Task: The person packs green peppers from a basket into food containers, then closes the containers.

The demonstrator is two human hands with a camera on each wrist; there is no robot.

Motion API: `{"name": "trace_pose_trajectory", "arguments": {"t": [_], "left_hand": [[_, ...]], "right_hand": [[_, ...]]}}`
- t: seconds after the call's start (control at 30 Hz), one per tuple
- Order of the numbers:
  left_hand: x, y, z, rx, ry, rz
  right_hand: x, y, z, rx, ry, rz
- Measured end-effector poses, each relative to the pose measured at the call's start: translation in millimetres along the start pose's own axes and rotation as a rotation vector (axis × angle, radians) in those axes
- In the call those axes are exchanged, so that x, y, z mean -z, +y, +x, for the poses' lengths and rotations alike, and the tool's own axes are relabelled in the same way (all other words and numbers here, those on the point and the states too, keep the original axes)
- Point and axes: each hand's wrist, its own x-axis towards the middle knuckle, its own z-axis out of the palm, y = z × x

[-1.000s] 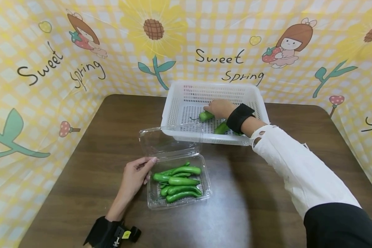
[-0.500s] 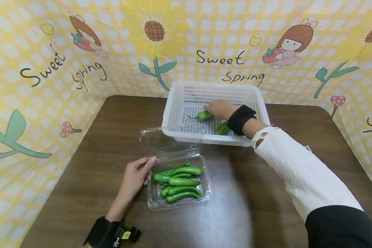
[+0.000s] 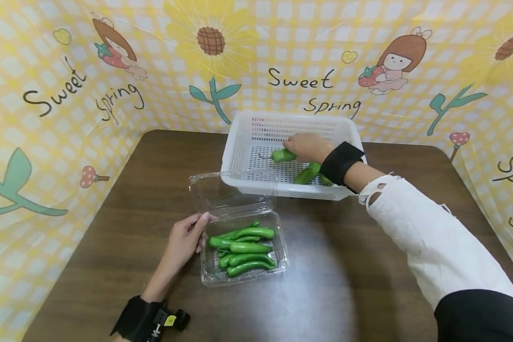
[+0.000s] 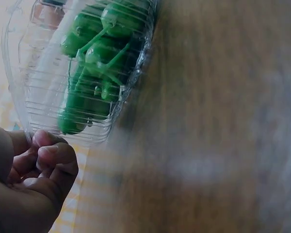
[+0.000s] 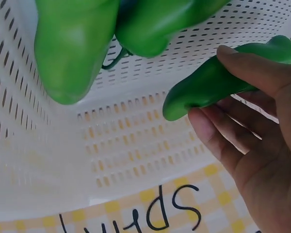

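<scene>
Green pepper (image 3: 283, 156) held in white basket (image 3: 237, 153), open clear box (image 3: 213, 277)

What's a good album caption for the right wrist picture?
The right hand grips a green pepper while two other peppers lie in the basket.

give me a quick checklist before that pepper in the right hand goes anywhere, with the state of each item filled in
1. Pepper gripped: ok, the right hand holds it between thumb and fingers.
2. Pepper apart from its nearest neighbour: ok, a gap shows between them.
3. Pepper out of the basket: not ok, it is inside; whether it touches the bottom, cannot tell.
4. Clear box steadied: ok, the left hand pinches its edge near the hinge.
5. Lid open: ok, raised behind the box.
6. Room for another: cannot tell, green peppers fill much of the box.
</scene>
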Motion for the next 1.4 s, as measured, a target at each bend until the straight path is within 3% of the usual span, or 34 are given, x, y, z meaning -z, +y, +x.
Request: {"name": "trace_pose_trajectory", "arguments": {"t": [0.17,0.4,0.73,1.1,1.4], "left_hand": [[2.7,1.4,1.0,0.01,-0.011,0.011],[4.3,4.7,2.9,0.047,0.028,-0.06],[4.9,3.4,3.1,0.019,0.027,-0.129],[3.7,4.7,0.4,-0.001,0.03,-0.107],[4.9,4.7,0.0,-0.007,0.035,-0.095]], "right_hand": [[5.6,-2.4,-6.9,-0.01,0.027,0.007],[16.2,-1.7,-21.0,-0.044,0.078,0.063],[32.6,7.2,-45.9,-0.086,0.073,0.125],[40.0,7.5,-75.6,-0.078,0.135,0.148],[57.8,0.8,-104.4,-0.128,0.121,0.213]]}}
